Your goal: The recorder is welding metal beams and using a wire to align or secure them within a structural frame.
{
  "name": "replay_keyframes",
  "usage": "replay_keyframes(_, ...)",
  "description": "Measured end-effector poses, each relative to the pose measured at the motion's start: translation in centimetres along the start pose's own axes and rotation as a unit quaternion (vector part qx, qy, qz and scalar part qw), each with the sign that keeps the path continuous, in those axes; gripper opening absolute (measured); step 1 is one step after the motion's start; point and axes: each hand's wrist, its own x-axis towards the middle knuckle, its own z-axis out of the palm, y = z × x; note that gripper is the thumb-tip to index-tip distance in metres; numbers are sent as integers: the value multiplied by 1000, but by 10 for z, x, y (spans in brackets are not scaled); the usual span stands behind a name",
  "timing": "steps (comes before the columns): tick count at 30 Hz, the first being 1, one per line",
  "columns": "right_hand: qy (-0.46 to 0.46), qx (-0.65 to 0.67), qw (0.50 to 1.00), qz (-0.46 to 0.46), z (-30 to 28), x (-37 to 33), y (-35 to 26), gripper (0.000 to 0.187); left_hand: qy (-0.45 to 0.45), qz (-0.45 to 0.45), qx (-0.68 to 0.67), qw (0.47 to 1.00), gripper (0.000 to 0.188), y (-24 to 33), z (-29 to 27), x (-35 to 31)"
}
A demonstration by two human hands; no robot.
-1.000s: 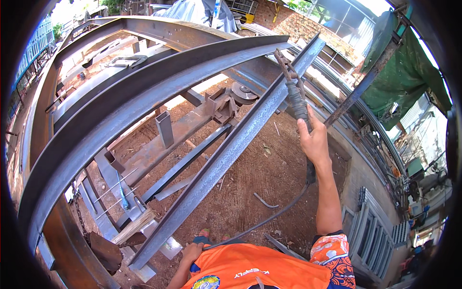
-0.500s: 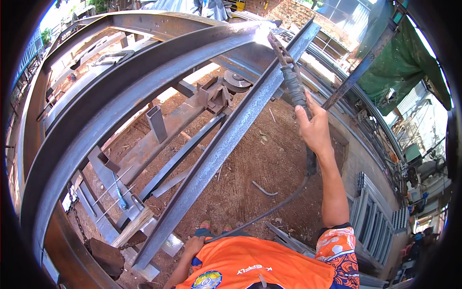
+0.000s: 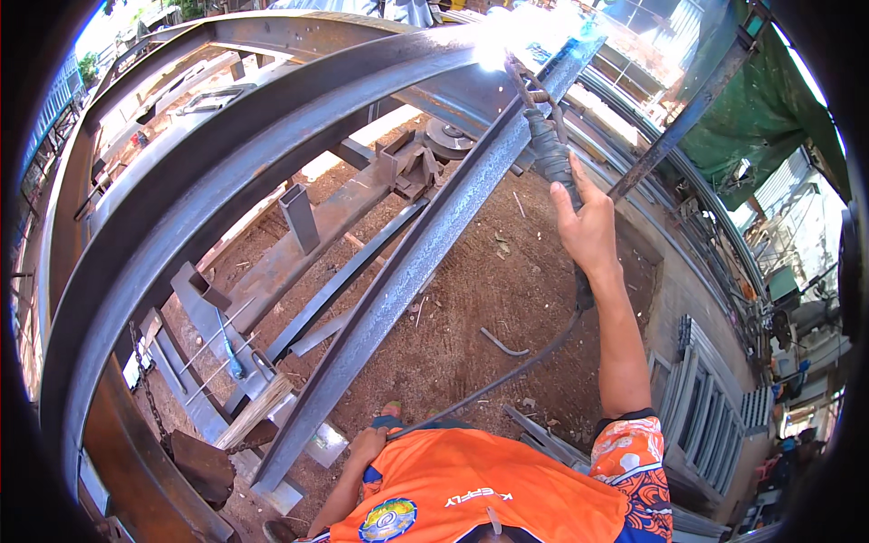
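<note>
Over dirt, right hand (image 3: 587, 228) (arm outstretched) grips welding holder (image 3: 550, 156).

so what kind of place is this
Most likely an outdoor metal fabrication or welding yard. The right hand holds a welding electrode holder at a bright arc on a curved steel beam, with steel bars on bare dirt ground.

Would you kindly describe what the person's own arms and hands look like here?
Both hands are bare, without gloves. The right hand leads up a bare forearm to a short orange sleeve with a blue and white floral pattern. The left hand also shows a bare forearm.
</note>
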Motion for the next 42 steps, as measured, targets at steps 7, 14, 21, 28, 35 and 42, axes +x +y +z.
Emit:
replay_keyframes(7, 115, 280, 949, 86, -14, -44, -4, 57, 18, 62, 83, 994, 49, -34, 17, 4)
replay_keyframes(14, 123, 378, 909, 124, -42, -117, 16, 60, 11, -11, 100, 995, 42, -83, 45, 7)
replay_keyframes(21, 129, 369, 899, 197, -55, -191, 62, 65, 86, 82, 126, 985, 38, -130, 85, 29)
replay_keyframes(28, 66, 377, 845, 374, -69, -298, 120, 29, 75, 5, 220, 973, 34, -133, 106, 7)
replay_keyframes(35, 16, 373, 796, 476, -42, -375, 178, 15, 170, 112, 279, 939, 27, -187, 131, -46)
replay_keyframes(42, -140, 255, 816, 500, -49, -421, 211, 24, 91, -134, 102, 981, 44, -168, 151, -83)
